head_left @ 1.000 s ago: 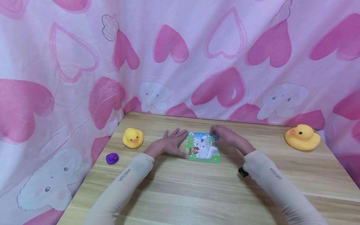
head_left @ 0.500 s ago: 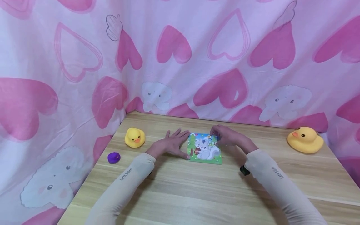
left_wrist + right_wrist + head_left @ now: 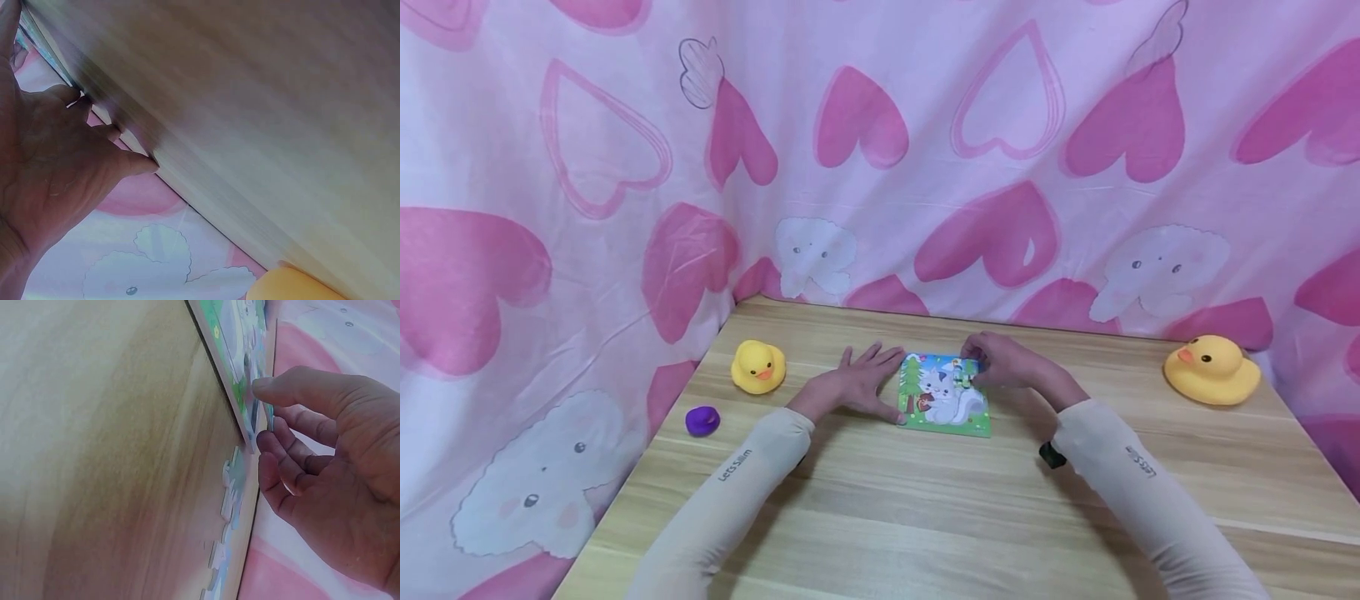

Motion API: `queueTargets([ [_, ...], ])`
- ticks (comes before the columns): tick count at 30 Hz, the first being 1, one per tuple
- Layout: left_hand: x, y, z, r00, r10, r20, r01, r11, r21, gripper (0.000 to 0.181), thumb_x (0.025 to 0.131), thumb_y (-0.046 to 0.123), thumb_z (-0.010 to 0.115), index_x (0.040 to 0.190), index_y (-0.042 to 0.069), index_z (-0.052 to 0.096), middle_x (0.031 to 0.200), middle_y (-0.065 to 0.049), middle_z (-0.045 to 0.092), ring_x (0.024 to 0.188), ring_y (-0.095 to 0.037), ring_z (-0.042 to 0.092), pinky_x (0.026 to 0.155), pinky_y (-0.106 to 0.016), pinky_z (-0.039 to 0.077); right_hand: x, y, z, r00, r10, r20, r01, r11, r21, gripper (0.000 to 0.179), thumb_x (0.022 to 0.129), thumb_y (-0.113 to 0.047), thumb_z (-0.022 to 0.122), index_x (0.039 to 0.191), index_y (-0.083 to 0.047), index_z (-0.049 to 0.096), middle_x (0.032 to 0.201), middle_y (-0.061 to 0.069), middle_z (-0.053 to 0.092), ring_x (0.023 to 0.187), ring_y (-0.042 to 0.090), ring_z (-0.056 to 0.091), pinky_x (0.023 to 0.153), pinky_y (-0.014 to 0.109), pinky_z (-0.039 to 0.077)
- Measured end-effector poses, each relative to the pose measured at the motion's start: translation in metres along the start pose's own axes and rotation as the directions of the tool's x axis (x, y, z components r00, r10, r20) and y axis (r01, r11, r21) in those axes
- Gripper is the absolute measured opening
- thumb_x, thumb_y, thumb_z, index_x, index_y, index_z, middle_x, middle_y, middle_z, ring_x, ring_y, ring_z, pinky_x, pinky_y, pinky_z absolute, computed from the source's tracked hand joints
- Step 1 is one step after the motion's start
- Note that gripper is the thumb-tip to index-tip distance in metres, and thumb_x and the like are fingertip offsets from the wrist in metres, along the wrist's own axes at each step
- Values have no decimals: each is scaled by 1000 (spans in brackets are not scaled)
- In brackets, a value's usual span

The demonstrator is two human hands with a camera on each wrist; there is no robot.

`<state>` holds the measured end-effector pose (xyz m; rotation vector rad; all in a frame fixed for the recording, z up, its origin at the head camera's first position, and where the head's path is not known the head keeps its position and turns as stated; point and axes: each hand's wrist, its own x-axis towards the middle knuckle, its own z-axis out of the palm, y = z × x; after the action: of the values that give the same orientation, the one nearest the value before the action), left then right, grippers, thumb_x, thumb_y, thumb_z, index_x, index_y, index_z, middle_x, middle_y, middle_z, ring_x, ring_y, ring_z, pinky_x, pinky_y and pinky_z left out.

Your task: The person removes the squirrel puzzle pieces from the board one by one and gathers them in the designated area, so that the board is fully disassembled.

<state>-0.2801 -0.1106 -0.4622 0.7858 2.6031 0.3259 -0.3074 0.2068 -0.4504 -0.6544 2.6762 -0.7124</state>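
Note:
A square jigsaw puzzle [image 3: 947, 402] with a squirrel picture lies flat on the wooden table. Along its left side rests my left hand [image 3: 861, 385], fingers spread, thumb at the near corner and fingertips by the far one. My right hand [image 3: 1003, 362] is bent over the puzzle's far right corner and covers part of it. In the right wrist view, thumb and fingers pinch a thin puzzle piece [image 3: 269, 417] at the board's edge. Several loose puzzle pieces [image 3: 230, 490] lie on the table beyond the board in that view; the right hand and arm hide them in the head view.
A yellow rubber duck [image 3: 758, 367] and a small purple duck [image 3: 702, 422] sit at the left of the table [image 3: 880, 517]. A larger yellow duck [image 3: 1212, 370] is at the far right. A pink heart-patterned curtain [image 3: 865, 192] hangs behind the table and on the left.
The head view has shifted slightly. Around the puzzle's far right corner, the right fingertips have moved a little; the left hand keeps its place along the left side.

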Motion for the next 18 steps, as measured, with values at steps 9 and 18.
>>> queueTargets([
  [9,-2,0,-1,1000,11,2,-10,1000,-12,123,82,77,73,172,25,6,181,5,4,169,-31,-7,129,-71,-9,-18,10,-13,998,-24,-49,25,999,19,48,85,-3,81,130,-5,64,127,12,68,116,31,63,103,51,59],
  [18,-3,1,-1,1000,6,2,-6,1000,2,123,83,77,72,172,25,6,181,5,4,169,-31,-7,130,-71,-8,-54,45,-31,994,-3,-113,6,1000,26,43,86,1,75,127,-1,63,124,16,63,112,34,58,99,54,58],
])
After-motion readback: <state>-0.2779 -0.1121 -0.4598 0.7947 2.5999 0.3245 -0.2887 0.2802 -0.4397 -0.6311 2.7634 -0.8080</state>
